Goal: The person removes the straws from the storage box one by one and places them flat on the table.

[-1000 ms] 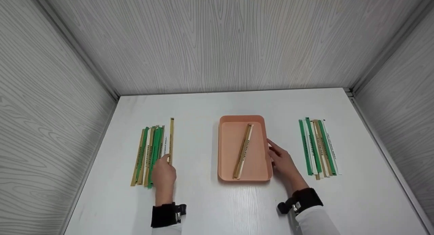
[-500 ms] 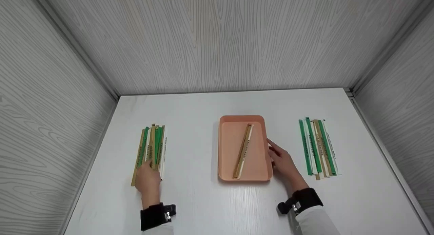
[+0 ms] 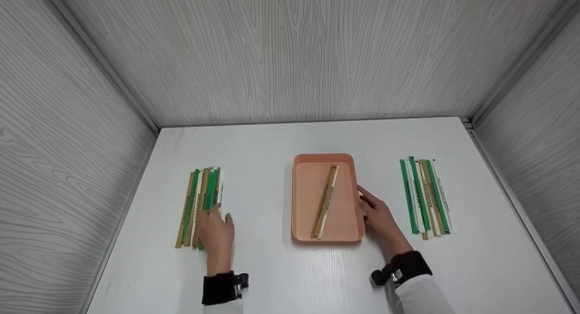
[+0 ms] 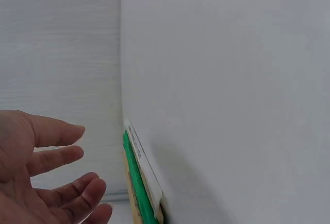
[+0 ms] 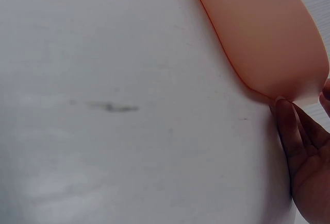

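In the head view, a pile of slim, long wrapped sticks (image 3: 194, 205) in brown, green and white lies left on the table. My left hand (image 3: 216, 230) is over its near right part, fingers loosely spread and holding nothing; its fingers (image 4: 56, 159) show apart in the left wrist view, beside a green stick (image 4: 139, 183). At the middle stands a pink rectangular tray (image 3: 346, 205). One brown and one white wrapped stick (image 3: 325, 203) lie slanted in it. My right hand (image 3: 379, 219) rests against the tray's right side, fingertips at its outer wall (image 5: 263, 44).
A second group of green, white and brown wrapped sticks (image 3: 426, 196) lies right of my right hand. Grey wood-grain panels (image 3: 290, 55) enclose the white table (image 3: 267, 277) at the back and both sides.
My left hand held a brown wrapped stick right of the left pile, carried it left onto the pile and let go, then drew back right with fingers loosened. Tray and right hand stayed put.
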A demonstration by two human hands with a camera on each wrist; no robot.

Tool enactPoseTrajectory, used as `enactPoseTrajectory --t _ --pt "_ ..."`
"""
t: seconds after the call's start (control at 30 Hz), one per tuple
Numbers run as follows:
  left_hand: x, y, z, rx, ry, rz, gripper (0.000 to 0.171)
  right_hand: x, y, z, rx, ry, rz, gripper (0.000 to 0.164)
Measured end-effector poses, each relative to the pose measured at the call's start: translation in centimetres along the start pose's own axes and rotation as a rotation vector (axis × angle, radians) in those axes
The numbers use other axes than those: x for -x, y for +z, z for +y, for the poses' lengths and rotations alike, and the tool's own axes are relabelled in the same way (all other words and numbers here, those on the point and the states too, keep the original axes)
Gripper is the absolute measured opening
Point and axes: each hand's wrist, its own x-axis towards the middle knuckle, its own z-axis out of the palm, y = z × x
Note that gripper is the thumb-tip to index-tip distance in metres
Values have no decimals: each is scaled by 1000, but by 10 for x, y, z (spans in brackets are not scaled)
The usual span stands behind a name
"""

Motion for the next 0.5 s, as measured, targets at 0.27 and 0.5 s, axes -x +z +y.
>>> enactPoseTrajectory --t 0.27,0.5 --pt "27 31 63 51 229 -91 34 -2 -1 3 -19 -52 2 50" --pt "53 56 104 92 446 -197 33 -2 0 2 3 -26 8 49"
